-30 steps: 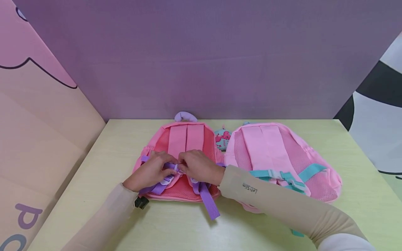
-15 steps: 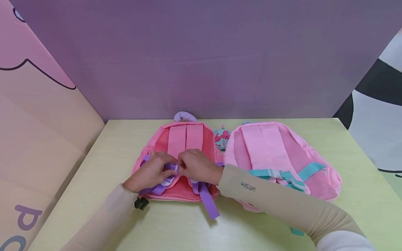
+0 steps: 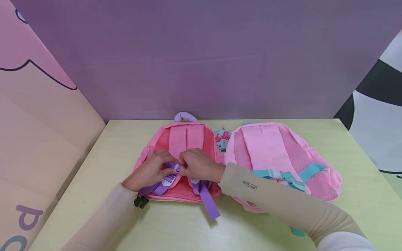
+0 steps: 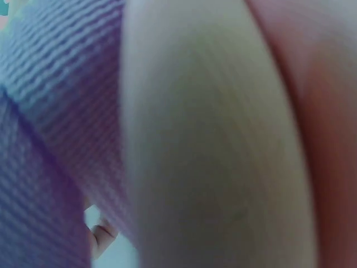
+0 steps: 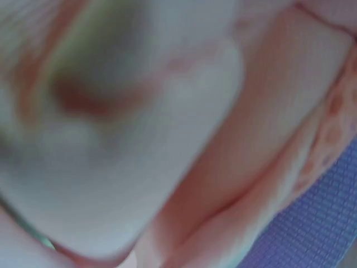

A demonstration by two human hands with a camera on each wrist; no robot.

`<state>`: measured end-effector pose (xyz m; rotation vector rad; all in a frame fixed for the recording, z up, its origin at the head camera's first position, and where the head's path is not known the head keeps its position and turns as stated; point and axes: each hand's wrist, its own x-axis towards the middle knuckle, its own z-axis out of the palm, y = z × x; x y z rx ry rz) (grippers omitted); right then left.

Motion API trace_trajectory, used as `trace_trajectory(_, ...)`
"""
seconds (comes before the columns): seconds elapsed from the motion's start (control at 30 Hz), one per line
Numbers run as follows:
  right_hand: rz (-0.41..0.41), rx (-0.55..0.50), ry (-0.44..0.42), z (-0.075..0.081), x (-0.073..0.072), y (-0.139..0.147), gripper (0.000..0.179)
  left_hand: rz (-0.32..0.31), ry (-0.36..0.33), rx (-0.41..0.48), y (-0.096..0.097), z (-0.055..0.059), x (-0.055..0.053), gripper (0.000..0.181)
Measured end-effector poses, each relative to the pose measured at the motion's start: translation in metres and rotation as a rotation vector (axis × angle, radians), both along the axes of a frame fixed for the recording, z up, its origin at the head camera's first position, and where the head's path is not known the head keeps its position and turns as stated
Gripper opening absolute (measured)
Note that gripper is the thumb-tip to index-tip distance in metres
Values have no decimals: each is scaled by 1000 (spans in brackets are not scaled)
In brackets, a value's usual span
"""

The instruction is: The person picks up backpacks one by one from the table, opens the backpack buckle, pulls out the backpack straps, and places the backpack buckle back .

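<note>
A coral backpack point(image 3: 163, 141) lies with its shoulder straps facing up in the head view. Over its lower half, my left hand point(image 3: 152, 170) pinches a purple webbing strap point(image 3: 170, 165) between thumb and fingers. Curled fingers of my right hand point(image 3: 199, 164) meet it at a small white buckle point(image 3: 177, 167) on that strap. The fingers partly cover the buckle, so whether it is fastened cannot be told. Just below the left fingertips is a white strap adjuster point(image 3: 168, 180). Ribbed purple webbing point(image 4: 72, 100) shows beside blurred fingers in the left wrist view.
To the right lies a light pink backpack point(image 3: 267, 146) with a teal strap point(image 3: 312, 171), partly under my right sleeve point(image 3: 251, 184). A round teal pouch point(image 3: 222, 139) sits between the bags. A loose purple strap end point(image 3: 208, 202) hangs onto the table point(image 3: 176, 226). A purple wall point(image 3: 201, 62) stands behind.
Both hands stay almost in place at the buckle, with only slight finger shifts. Less of the purple strap shows left of my left hand than before.
</note>
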<state>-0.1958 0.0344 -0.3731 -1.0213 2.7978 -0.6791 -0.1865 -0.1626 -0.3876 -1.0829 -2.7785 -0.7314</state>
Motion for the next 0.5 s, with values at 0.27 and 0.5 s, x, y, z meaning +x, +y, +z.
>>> trace_trajectory(0.27,-19,-18,-23,0,-1,3,9,24,36,4,2,0,-1,24)
trace_trajectory(0.5,40,-92,3,3,3,1,15,36,38,6,2,-1,-1,22)
